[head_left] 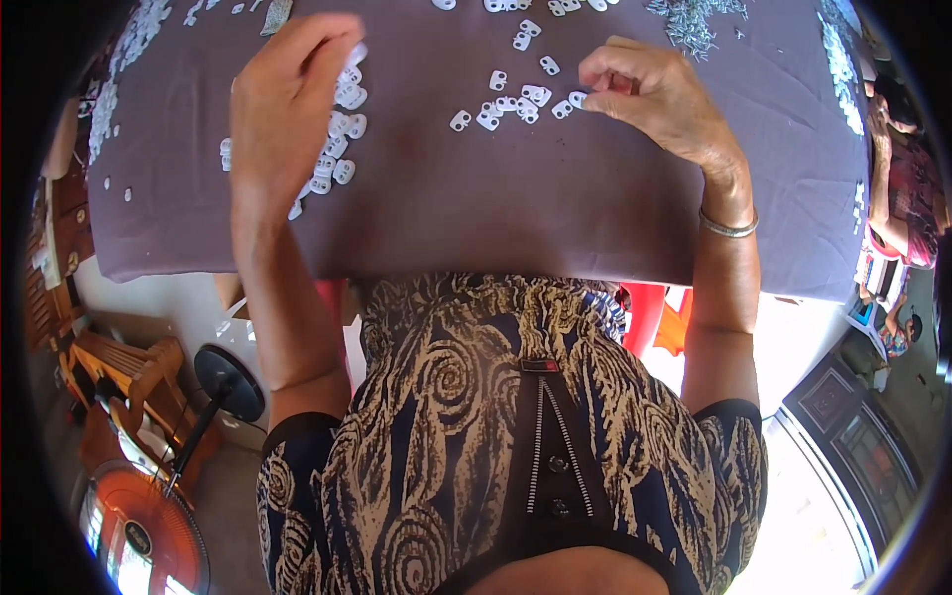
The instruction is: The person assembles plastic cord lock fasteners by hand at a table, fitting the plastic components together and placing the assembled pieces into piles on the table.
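While the left hand (285,99) was arched over a cluster of white two-holed plastic pieces (344,172) at upper left, the right hand (662,97) was curled with its thumb tip at one such piece (576,100) near upper centre; whether either grasped anything could not be told. The work seemed partway: many pieces lay loose on the tabletop (476,208), with silvery pin-like bits (694,22) heaped at upper right.

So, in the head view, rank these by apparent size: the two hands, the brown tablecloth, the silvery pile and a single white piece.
1. Brown tablecloth
2. Left hand and right hand: unranked, since the left may be nearer the camera
3. Silvery pile, visible part
4. Single white piece
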A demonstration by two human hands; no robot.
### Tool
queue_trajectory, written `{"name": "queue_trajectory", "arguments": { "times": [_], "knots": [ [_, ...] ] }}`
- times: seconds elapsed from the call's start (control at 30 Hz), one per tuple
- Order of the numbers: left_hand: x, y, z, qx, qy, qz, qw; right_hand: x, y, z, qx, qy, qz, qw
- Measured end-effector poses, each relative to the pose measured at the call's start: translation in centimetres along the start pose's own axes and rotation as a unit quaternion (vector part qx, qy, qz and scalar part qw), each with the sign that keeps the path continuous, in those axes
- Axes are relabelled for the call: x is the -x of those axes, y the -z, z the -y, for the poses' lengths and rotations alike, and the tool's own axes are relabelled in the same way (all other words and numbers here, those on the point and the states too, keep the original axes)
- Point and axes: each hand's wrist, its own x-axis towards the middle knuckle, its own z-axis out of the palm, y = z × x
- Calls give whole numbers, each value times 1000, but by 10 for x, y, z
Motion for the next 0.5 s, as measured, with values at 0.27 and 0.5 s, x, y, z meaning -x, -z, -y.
{"name": "queue_trajectory", "arguments": {
  "times": [0.27, 0.5],
  "knots": [
    [19, 25, 35, -232, -4, -46, 972, 2, -18, -9, 82, 71, -49, 993],
    [-2, -16, -1, 5, 6, -20, 1000, -17, -7, 6, 127, -1, -93, 988]
  ]
}}
